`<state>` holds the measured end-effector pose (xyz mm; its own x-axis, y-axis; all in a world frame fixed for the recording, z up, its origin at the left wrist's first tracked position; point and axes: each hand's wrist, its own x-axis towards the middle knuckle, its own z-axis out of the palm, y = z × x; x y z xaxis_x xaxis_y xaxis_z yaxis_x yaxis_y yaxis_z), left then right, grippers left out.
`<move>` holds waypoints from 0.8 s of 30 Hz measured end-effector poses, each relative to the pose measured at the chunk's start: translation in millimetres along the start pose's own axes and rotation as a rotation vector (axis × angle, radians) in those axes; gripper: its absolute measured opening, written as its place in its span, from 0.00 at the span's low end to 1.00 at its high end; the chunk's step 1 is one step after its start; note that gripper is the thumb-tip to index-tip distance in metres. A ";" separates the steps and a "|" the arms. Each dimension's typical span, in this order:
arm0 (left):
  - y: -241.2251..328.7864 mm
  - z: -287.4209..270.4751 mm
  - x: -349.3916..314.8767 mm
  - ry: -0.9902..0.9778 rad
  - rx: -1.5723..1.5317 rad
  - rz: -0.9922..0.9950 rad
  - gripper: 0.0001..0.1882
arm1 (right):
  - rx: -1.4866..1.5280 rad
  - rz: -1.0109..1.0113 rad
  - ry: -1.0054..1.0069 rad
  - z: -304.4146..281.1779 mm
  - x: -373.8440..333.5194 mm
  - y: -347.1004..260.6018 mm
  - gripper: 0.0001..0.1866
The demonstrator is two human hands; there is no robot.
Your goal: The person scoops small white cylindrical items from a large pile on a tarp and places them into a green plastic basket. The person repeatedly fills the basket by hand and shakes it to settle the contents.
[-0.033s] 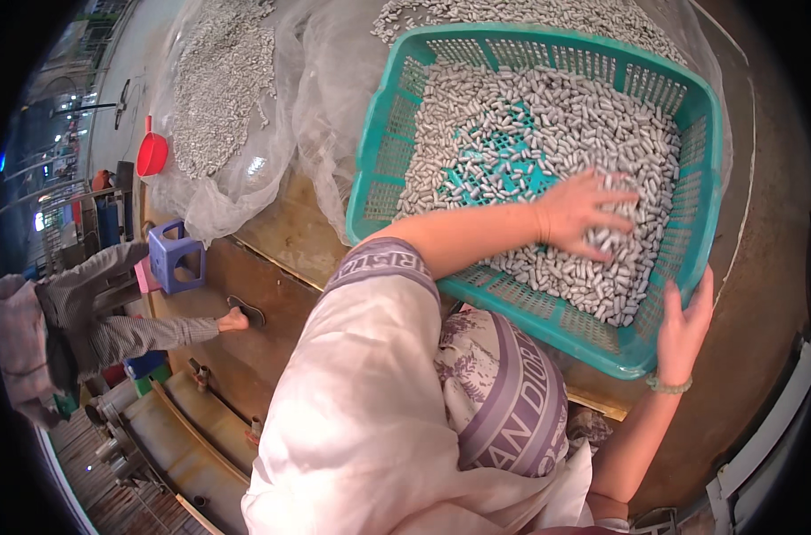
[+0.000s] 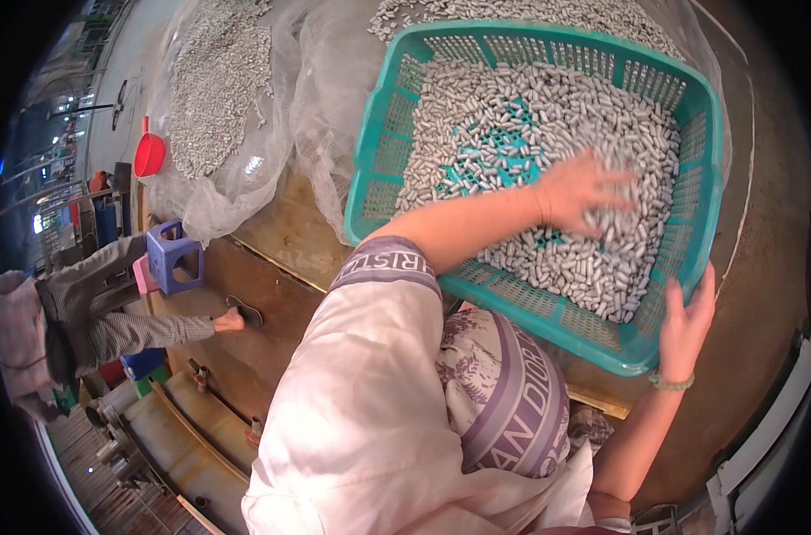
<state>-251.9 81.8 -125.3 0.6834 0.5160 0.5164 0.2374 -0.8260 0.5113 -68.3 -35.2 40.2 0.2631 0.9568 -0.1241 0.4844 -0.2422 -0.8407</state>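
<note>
A green plastic basket [image 2: 548, 325] holds a spread layer of small pale grey cylindrical pieces [image 2: 584, 98]; its green bottom shows through a thin patch near the middle. My left hand [image 2: 588, 192] is palm down among the pieces, fingers spread and somewhat blurred by motion. At the basket's near right corner, my right hand [image 2: 688, 325] grips the rim, thumb on the near side and the other fingers along the outside. That wrist wears a beaded bracelet [image 2: 670, 382]. Some pieces beneath my left palm are hidden.
More grey pieces [image 2: 218, 98] lie on clear plastic sheeting [image 2: 312, 89] to the left, and others behind the basket. A red scoop [image 2: 149, 153] and a purple stool [image 2: 174, 259] stand at the left. Another person's leg [image 2: 156, 330] extends in from the left edge.
My left hand has shifted slightly away from me across the pieces, which have slid about under it. A small green gap shows beside its wrist. My right hand stays on the rim.
</note>
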 end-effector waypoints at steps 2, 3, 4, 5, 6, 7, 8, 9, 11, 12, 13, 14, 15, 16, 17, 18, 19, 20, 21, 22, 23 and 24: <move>-39.8 -12.8 1.7 -0.068 0.134 -0.097 0.27 | 0.039 0.009 -0.021 -1.9 1.3 -1.8 0.21; -53.6 -25.9 -2.1 -0.068 0.181 -0.158 0.26 | 0.063 0.010 -0.028 -2.3 4.2 -2.8 0.21; -68.1 -35.8 -13.5 -0.035 0.227 -0.159 0.26 | 0.084 0.018 -0.045 -5.2 6.0 -4.7 0.21; -79.6 -37.3 -29.5 -0.007 0.254 -0.147 0.26 | 0.098 0.038 -0.044 -8.3 6.7 -3.5 0.21; -80.1 -51.1 -50.5 -0.062 0.249 -0.170 0.27 | 0.123 0.047 -0.054 -9.5 7.2 -3.9 0.21; -81.0 -67.2 -72.4 -0.113 0.246 -0.193 0.27 | 0.106 0.036 -0.040 -8.1 8.3 -2.7 0.21; -74.3 -81.7 -97.6 -0.209 0.261 -0.213 0.28 | 0.094 0.026 -0.034 -6.1 8.5 2.0 0.21; -61.6 -91.4 -115.2 -0.304 0.272 -0.230 0.29 | 0.079 0.016 -0.025 -5.5 8.1 4.4 0.20; -21.2 -95.6 -131.5 -0.443 0.168 -0.158 0.30 | 0.047 0.003 -0.027 -5.4 8.3 7.0 0.20; -1.2 -86.5 -129.0 -0.439 0.083 -0.135 0.30 | 0.030 -0.005 -0.025 -5.5 9.1 7.1 0.20; 13.8 -70.8 -119.8 -0.436 -0.002 -0.104 0.30 | 0.012 -0.004 -0.017 -5.4 9.1 6.5 0.21; 27.8 -58.5 -103.1 -0.431 -0.054 -0.072 0.29 | -0.005 -0.006 -0.014 -4.9 9.6 6.5 0.21; 38.0 -46.3 -80.4 -0.424 -0.107 -0.039 0.29 | -0.024 -0.008 -0.011 -4.6 9.5 7.2 0.21; 42.9 -34.4 -59.7 -0.385 -0.095 0.001 0.28 | -0.040 -0.019 -0.012 -4.3 9.0 4.9 0.21; 45.5 -23.5 -39.5 -0.344 -0.087 0.046 0.27 | -0.060 -0.027 -0.010 -3.1 7.5 0.0 0.21; 45.2 -16.5 -17.0 -0.276 -0.021 0.065 0.26 | -0.080 -0.040 -0.012 -2.2 7.8 -3.4 0.22; 41.4 -11.1 -0.2 -0.210 0.048 0.084 0.25 | -0.075 -0.037 -0.010 -2.2 7.7 -3.9 0.22; 30.6 -3.8 9.5 -0.166 0.084 0.037 0.25 | -0.070 -0.035 -0.006 -2.0 6.4 -3.2 0.22; 13.7 1.4 20.6 -0.122 0.117 -0.006 0.25 | -0.065 -0.031 0.002 -2.2 5.4 -2.9 0.22; -4.5 2.1 27.5 -0.079 0.147 -0.048 0.25 | -0.027 -0.026 0.004 -0.8 4.2 -2.3 0.22; -24.8 -1.7 25.8 -0.073 0.221 -0.108 0.25 | 0.014 -0.023 -0.004 -0.4 4.7 -2.4 0.22; -42.6 -5.7 17.8 -0.067 0.293 -0.174 0.24 | 0.052 -0.018 -0.019 -1.1 5.5 -3.9 0.23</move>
<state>-253.7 127.5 -133.9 0.6569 0.6466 0.3878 0.5356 -0.7622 0.3636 -67.9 -29.2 43.4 0.2390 0.9638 -0.1183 0.4449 -0.2170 -0.8689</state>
